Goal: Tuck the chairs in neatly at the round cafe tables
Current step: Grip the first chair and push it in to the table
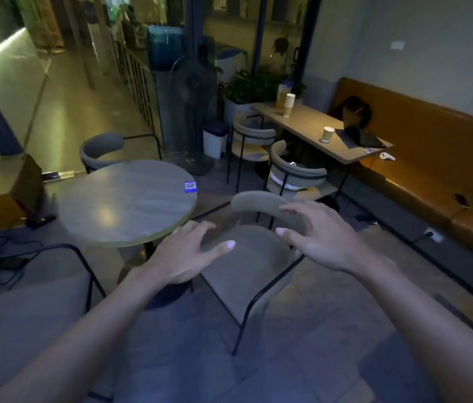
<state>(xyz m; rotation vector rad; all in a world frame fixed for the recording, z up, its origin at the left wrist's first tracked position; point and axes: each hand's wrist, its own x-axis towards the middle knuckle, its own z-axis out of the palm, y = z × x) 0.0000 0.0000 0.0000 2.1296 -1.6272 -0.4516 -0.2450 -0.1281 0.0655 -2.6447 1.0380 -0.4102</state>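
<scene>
Both hands, left hand [188, 254] and right hand [321, 238], hang with fingers spread apart over a grey chair [254, 266]. It stands just right of the round wooden table [126, 203] on a dim tiled floor [331, 338]. Far right, an orange bench [438, 158] lines the wall.

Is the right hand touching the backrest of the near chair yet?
Cannot tell. In the head view the right hand is spread open over the chair's backrest, overlapping its right end, but motion blur hides any contact or gap.

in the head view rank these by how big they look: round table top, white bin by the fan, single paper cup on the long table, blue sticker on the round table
1. round table top
2. white bin
3. single paper cup and blue sticker: look about alike, and the cup sits farther away, so unranked.
</scene>
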